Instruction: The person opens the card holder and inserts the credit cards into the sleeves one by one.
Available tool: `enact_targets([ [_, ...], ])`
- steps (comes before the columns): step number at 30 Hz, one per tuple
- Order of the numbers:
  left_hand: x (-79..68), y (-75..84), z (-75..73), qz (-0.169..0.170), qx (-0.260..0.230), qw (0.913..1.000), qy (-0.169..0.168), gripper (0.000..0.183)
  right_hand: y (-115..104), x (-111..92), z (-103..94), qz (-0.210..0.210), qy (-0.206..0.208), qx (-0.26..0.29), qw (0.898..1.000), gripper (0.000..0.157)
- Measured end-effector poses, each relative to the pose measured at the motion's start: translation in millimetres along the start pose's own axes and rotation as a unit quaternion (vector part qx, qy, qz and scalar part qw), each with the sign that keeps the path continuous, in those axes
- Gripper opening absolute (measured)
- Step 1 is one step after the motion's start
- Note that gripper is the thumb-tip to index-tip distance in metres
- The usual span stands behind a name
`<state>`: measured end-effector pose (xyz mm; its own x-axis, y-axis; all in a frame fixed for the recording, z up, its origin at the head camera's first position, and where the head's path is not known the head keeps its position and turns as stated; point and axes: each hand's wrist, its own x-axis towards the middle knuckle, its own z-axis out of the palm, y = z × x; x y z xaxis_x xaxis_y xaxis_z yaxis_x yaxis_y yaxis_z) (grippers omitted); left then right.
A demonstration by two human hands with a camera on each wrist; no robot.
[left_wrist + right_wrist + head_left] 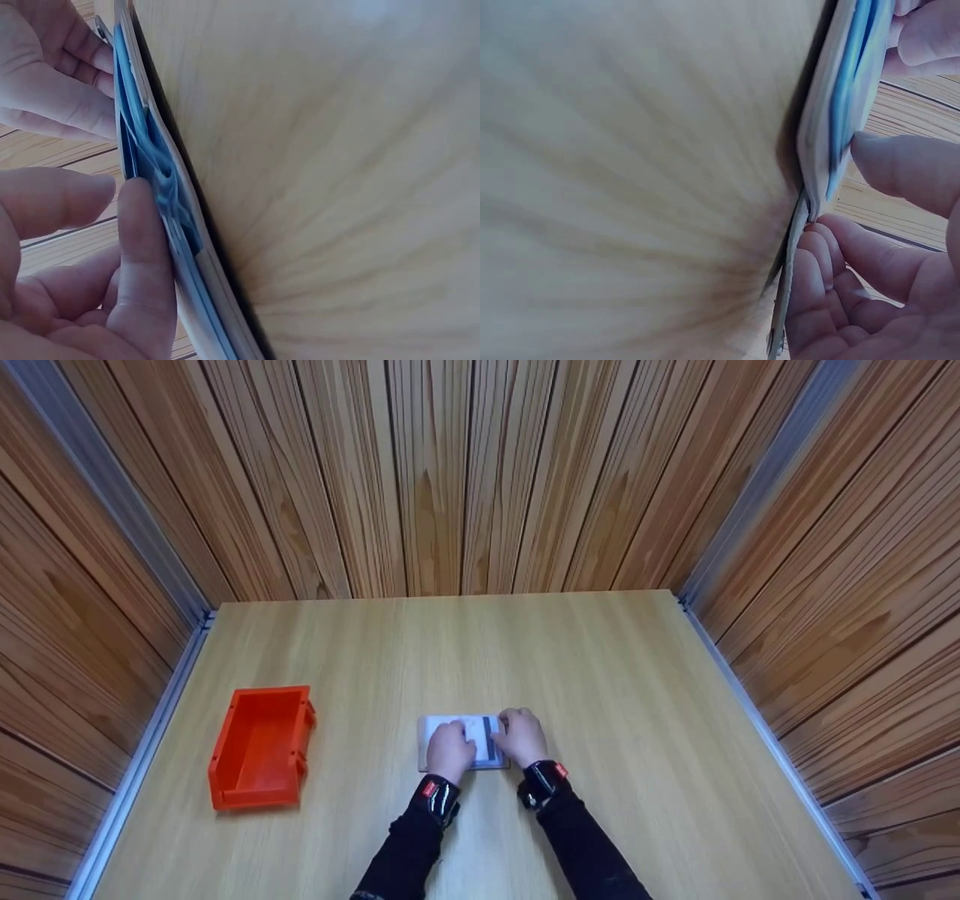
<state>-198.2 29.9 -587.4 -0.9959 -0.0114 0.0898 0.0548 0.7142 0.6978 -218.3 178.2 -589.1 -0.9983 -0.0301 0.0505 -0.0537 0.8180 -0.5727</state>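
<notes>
A flat wallet (pixel 482 751) lies on the table under both hands, with a pale face crossed by a dark stripe. In the left wrist view the wallet (pixel 206 289) gapes slightly along its edge, showing folded blue lining. My left hand (pixel 450 751) rests on its left half with bent fingers; the index fingertip (pixel 141 206) presses the face and the thumb stays apart. My right hand (pixel 523 736) holds the right end. Its thumb (pixel 900 169) touches the face, while curled fingers meet a thin flap (pixel 786 281) at the edge.
An orange-red open bin (pixel 262 746) stands on the table (pixel 600 675) to the left of the hands. Wood-plank walls (pixel 435 480) enclose the back and both sides, with grey metal rails (pixel 780 780) along the table's side edges.
</notes>
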Motion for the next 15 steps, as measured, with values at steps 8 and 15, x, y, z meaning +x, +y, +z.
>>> enact_targets([
  [8,0.7,-1.6,1.7,0.031,0.015,0.9989,0.031,0.007,2.7,-0.4,-0.6,-0.044,0.03,-0.008,0.999,0.036],
  [15,0.2,-0.8,2.0,0.03,0.039,0.9985,0.025,0.008,2.0,-0.6,0.2,-0.021,0.011,-0.01,1.0,0.038],
])
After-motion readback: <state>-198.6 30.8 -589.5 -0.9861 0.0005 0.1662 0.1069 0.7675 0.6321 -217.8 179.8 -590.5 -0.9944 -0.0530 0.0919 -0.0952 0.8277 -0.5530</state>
